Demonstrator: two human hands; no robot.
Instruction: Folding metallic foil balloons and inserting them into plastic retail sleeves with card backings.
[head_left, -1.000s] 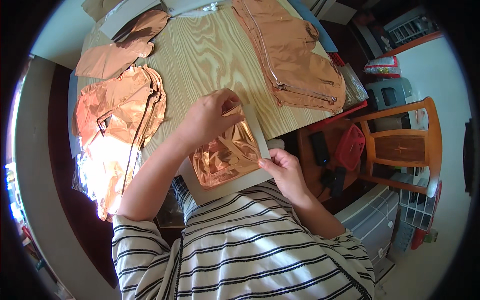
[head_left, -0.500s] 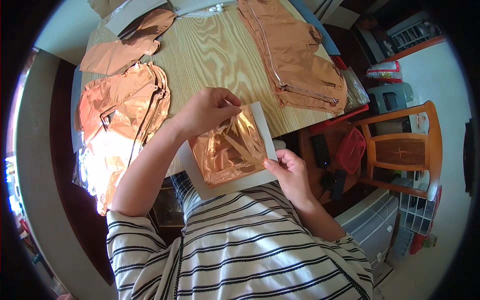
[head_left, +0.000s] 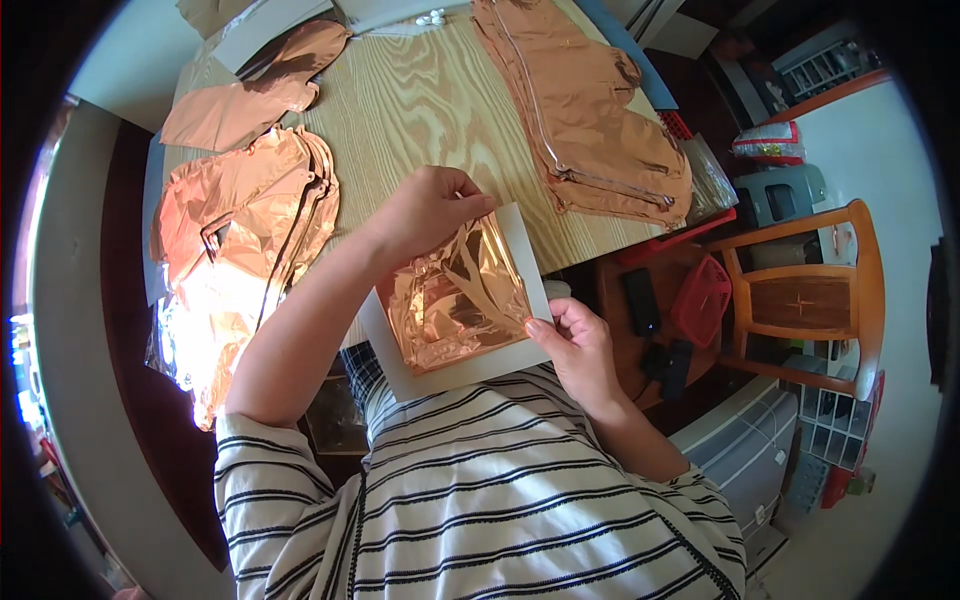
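A folded, shiny copper-coloured foil balloon point(head_left: 460, 310) lies flat on a pale card point(head_left: 522, 245), which is tilted in front of my striped shirt at the table's near edge. My left hand point(head_left: 432, 212) reaches across from the left and pinches the foil near the card's top edge, thumb against fingers. At the card's lower right side my right hand point(head_left: 578, 345) grips its edge, with the thumb on top touching the foil's corner. The fingers beneath the card are partly hidden.
On the wood-grain table point(head_left: 410, 110), a stack of flat copper foil balloons point(head_left: 590, 120) lies right and another pile point(head_left: 250, 195) left, glaring in the light. Grey card sheets point(head_left: 270, 35) sit at the back left. A wooden chair point(head_left: 805, 300) and red basket point(head_left: 703, 300) stand right.
My left hand has shifted slightly up and to the right along the top of the foil, still pinching it. The right hand has barely moved.
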